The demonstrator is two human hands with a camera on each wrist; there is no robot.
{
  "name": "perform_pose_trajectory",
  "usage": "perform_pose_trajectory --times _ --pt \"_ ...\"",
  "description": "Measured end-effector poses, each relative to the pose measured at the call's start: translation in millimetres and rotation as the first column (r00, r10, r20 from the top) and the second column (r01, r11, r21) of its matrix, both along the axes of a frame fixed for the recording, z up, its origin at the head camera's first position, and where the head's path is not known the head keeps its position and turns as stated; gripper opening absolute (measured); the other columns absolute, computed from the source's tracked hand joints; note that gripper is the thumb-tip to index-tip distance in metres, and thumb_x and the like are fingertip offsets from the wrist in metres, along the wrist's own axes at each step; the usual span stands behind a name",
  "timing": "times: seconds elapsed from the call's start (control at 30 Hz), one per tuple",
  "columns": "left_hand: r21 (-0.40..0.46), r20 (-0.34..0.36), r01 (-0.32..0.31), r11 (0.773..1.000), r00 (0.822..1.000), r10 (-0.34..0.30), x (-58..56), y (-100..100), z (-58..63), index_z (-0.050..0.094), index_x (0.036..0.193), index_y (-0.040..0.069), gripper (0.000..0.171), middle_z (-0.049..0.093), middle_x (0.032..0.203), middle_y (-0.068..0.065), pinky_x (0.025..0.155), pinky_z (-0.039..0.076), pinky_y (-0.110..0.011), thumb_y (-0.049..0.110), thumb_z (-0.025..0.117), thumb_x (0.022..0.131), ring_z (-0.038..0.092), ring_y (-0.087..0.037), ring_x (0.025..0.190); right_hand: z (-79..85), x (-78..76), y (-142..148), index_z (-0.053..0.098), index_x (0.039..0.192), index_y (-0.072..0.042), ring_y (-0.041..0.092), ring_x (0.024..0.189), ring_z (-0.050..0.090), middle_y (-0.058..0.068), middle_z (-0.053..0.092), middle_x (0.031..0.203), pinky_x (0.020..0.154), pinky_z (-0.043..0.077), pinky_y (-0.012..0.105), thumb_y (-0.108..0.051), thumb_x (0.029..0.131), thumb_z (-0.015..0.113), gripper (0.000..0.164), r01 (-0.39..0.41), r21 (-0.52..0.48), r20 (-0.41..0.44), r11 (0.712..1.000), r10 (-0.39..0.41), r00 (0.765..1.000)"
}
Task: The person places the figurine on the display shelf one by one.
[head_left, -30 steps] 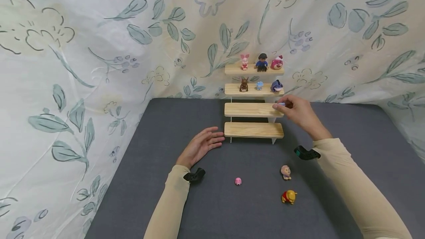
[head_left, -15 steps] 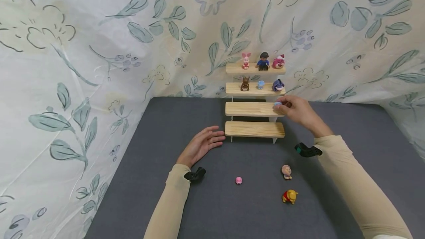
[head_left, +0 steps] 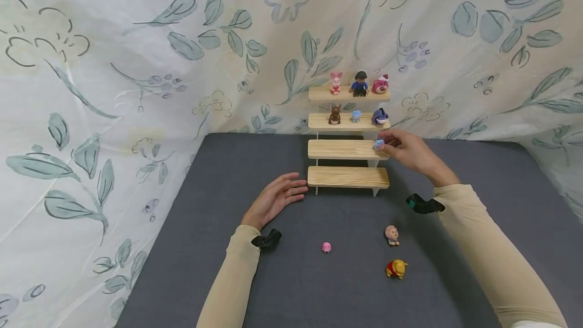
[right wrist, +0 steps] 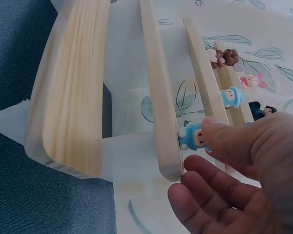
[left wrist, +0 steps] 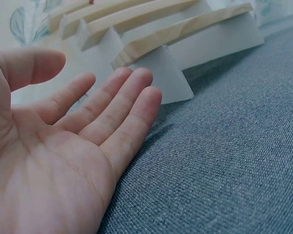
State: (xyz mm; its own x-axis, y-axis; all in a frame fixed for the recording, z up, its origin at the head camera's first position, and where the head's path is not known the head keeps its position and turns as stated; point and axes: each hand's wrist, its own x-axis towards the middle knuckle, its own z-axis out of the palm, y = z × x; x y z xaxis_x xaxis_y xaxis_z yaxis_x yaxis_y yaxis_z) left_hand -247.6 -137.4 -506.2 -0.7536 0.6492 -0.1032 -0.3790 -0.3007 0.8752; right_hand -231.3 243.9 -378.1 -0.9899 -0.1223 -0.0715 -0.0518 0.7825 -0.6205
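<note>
My right hand [head_left: 407, 152] is at the right end of the second wooden tier from the bottom, pinching a small light-blue figurine [head_left: 379, 144]. In the right wrist view the blue figurine [right wrist: 191, 137] has its feet at the tier's surface, and my thumb covers part of its head. The left hand [head_left: 276, 199] lies palm up-and-inward on the table with relaxed, spread fingers, its fingertips right at the left end of the lowest tier [head_left: 348, 177]. The left wrist view shows that palm [left wrist: 63, 151] holding nothing, close to the stand's white side support [left wrist: 168, 83].
On the top tier are a pink piglet [head_left: 335, 85], a toy man in blue [head_left: 359, 85] and a pink bear [head_left: 380, 85]. Below stand a brown figurine [head_left: 334, 115], another blue one [head_left: 356, 116] and a donkey [head_left: 379, 116]. Several figurines, including a yellow bear [head_left: 396, 269], lie on the table.
The light-blue figurine, mostly covered by my right fingers before, now shows more and stands more upright at the tier's right end. My left hand stays in place.
</note>
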Motion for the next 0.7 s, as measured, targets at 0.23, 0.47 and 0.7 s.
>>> perform_pose_trajectory --times 0.23,0.47,0.7 --pt "0.005 0.009 0.005 1.0 1.0 -0.005 -0.6 0.0 1.8 0.028 0.156 -0.001 0.054 0.051 0.147 -0.02 0.112 0.049 -0.038 0.022 0.043 0.11 0.06 -0.022 0.128 1.9 -0.5 0.2 0.049 0.147 -0.008 0.036 0.116 0.056 0.022 0.058 0.133 0.084 0.052 0.047 -0.035 0.106 0.053 0.049 0.0 0.002 0.002 1.0 0.0 1.0" --pt "0.007 0.019 0.002 1.0 1.0 -0.002 0.5 1.1 2.3 0.027 0.157 -0.001 0.054 0.052 0.147 -0.019 0.11 0.051 -0.036 0.022 0.042 0.11 0.061 -0.021 0.127 5.4 -1.4 -3.0 0.055 0.14 -0.008 0.032 0.11 0.059 0.019 0.062 0.124 0.08 0.051 0.041 -0.036 0.103 0.06 0.047 0.024 0.014 0.01 1.0 -0.024 1.0" --pt "0.004 0.018 -0.009 1.0 1.0 0.009 2.5 2.2 4.0 0.027 0.157 -0.002 0.053 0.051 0.146 -0.019 0.109 0.051 -0.035 0.021 0.041 0.111 0.061 -0.021 0.127 5.4 -3.8 -2.3 0.059 0.131 -0.006 0.031 0.104 0.061 0.019 0.065 0.116 0.074 0.051 0.036 -0.03 0.101 0.063 0.039 0.039 0.019 -0.021 0.999 -0.039 0.999"
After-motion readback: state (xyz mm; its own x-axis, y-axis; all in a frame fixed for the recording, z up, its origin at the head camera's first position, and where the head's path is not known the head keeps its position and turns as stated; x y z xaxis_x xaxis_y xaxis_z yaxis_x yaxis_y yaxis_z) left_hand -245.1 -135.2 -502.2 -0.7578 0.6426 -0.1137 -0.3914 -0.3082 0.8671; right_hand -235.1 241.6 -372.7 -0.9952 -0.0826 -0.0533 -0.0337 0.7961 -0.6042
